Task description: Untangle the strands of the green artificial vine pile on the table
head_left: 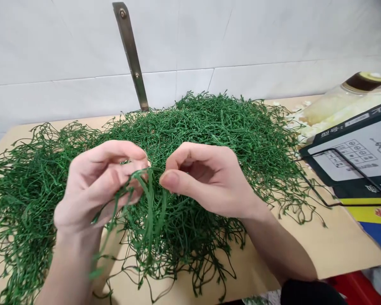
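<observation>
My left hand (103, 186) is closed on a small bundle of thin green artificial stems (150, 203), whose lengths hang down and blur in front of the pile. My right hand (206, 180) faces it a short gap away, thumb and forefinger pinched beside the top of the bundle. What lies between those right fingertips is too small to make out. Beneath and behind both hands spreads a big tangled heap of green stems (209, 123) with small forked tips, covering much of the tan tabletop (317, 241).
A dark metal strip (131, 55) leans upright against the white wall (257, 34). To the right are a clear bottle with a dark cap (362, 82), pale small blossoms (300, 131), a printed card (362, 156) and a black wire frame (358, 163). Something red (355, 288) shows below the table edge.
</observation>
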`<state>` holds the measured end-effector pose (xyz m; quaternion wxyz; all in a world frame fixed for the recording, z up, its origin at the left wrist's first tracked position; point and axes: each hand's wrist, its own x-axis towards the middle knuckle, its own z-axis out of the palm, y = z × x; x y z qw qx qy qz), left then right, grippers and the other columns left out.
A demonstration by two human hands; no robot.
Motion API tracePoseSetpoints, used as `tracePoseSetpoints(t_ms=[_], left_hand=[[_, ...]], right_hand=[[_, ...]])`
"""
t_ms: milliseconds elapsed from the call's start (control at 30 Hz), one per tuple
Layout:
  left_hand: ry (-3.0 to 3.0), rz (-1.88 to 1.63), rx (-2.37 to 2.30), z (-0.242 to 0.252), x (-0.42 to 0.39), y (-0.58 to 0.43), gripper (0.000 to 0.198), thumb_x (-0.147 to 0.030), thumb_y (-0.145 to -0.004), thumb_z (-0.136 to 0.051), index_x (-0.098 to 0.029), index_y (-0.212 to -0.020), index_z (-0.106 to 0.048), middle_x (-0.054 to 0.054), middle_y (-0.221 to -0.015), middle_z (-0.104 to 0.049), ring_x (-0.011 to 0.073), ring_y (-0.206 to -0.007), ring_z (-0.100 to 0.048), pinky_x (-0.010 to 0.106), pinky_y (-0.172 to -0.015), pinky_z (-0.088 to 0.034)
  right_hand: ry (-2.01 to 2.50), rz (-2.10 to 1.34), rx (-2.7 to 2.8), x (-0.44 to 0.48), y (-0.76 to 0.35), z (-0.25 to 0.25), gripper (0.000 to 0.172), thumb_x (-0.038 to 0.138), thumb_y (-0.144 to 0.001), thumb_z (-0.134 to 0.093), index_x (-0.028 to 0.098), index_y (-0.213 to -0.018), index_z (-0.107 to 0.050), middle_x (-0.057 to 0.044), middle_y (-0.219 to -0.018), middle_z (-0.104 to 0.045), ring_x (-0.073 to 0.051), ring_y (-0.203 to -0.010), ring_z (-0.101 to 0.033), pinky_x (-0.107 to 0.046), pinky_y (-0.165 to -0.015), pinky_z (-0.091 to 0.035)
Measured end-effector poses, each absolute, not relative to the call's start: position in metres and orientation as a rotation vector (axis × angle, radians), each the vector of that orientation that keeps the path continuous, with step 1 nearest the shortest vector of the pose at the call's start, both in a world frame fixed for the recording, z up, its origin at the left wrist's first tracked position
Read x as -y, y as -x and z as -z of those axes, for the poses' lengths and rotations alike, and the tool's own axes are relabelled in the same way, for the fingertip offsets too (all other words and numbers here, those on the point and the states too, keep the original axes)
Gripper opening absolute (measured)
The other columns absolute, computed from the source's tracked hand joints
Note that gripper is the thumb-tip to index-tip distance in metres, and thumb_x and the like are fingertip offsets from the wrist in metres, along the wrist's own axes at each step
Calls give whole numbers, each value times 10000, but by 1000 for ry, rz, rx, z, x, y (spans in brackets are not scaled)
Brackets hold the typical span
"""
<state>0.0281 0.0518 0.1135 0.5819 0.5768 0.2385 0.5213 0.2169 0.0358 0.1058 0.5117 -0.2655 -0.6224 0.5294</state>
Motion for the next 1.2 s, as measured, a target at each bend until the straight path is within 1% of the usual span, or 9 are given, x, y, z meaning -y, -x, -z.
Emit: tracePoseSetpoints(t_ms=[100,167,233,367,500,800,933,1100,1200], left_hand=[[-1475,-1361,-784,-101,-59,-33,113,-241,-704,-820,-179,-785,-773,18,-632,-665,73,-494,-532,179,-407,-401],[-1290,-1321,-823,-81,-68,-44,117,-284,-729,-785,-179,-731,-733,-7,-590,-619,74,-462,-506,191,-405,-381],[-1160,-1231,-899,-57,-78,-57,130,-280,-726,-775,-174,-756,-706,-29,-575,-581,68,-471,-479,186,-426,-359],[-1185,-1044,-989,-19,-86,-74,341,-421,-829,-645,-142,-635,-631,-17,-525,-524,76,-477,-429,211,-458,-322],[-1205,-1067,-947,-8,-85,-75,400,-402,-829,-621,-145,-532,-545,-17,-487,-490,78,-481,-419,228,-512,-337],[-1077,-1101,-892,-6,-86,-74,234,-355,-703,-681,-167,-659,-550,-61,-482,-453,68,-437,-363,220,-464,-273],[-1138,-1067,-883,-3,-86,-73,210,-333,-730,-662,-156,-659,-576,-56,-481,-450,67,-443,-354,224,-476,-268],[-1282,-986,-896,-3,-87,-72,267,-369,-796,-598,-144,-653,-610,-29,-496,-471,88,-463,-395,241,-490,-290],[-1289,-980,-899,-4,-88,-73,276,-381,-781,-614,-146,-636,-606,-32,-491,-463,88,-468,-393,239,-493,-296]], right_hand=[[636,-1352,1496,-50,-218,-93,242,315,-819,-743,148,-736,-589,38,-627,-547,-39,-528,-450,-177,-462,-354],[652,-1483,1483,-68,-220,-75,295,404,-847,-701,151,-751,-585,34,-598,-573,-52,-520,-498,-184,-484,-398],[680,-1569,1366,-86,-222,-53,366,479,-836,-690,153,-726,-568,44,-548,-561,-50,-479,-482,-184,-475,-398],[776,-1685,1199,-102,-227,-22,446,524,-726,-768,157,-642,-529,44,-481,-547,-50,-401,-458,-178,-394,-312],[783,-1700,1230,-99,-232,-15,414,476,-702,-793,147,-624,-554,37,-475,-562,-53,-383,-464,-184,-388,-304],[734,-1707,1481,-103,-235,-13,279,294,-741,-719,133,-544,-603,5,-470,-616,-64,-364,-471,-187,-376,-310],[673,-1743,1391,-105,-236,-8,217,238,-718,-643,120,-536,-635,-35,-481,-652,-91,-356,-512,-195,-358,-318],[634,-1751,1327,-107,-238,-3,235,251,-705,-623,104,-522,-633,-67,-480,-653,-110,-360,-536,-206,-353,-349],[606,-1753,1312,-109,-239,-2,232,254,-700,-617,98,-530,-640,-69,-488,-655,-112,-368,-546,-207,-365,-379]])
